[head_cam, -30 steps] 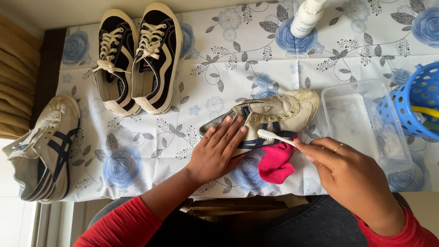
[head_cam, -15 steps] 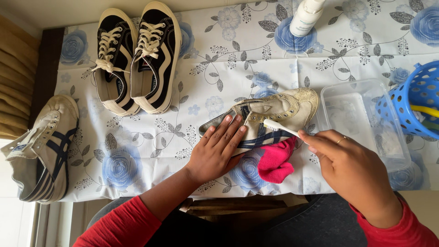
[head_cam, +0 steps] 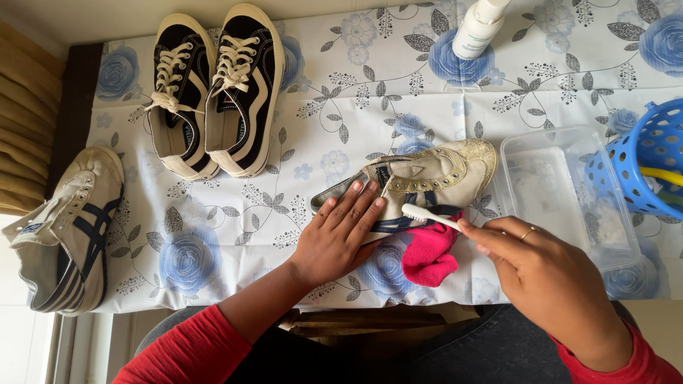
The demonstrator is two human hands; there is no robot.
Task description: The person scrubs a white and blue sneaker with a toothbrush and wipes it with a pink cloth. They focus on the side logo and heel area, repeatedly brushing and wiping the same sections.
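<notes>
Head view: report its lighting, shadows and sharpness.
Head view: soft, even daylight, no harsh glare on the flowered tablecloth; faint shadows beside the black sneakers and under the left hand; the beige shoe and the toothbrush in the right hand look sharp; edges bend slightly.

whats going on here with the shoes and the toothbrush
A person in red sleeves is cleaning a beige sneaker lying on a table covered with a blue-rose tablecloth. The left hand presses flat on the shoe's heel end, while the right hand holds a white toothbrush with its bristles at the shoe's striped side. A pink cloth lies just under the shoe. A clear plastic tub, a blue basket, a white bottle, a black sneaker pair and another beige sneaker sit around.
</notes>
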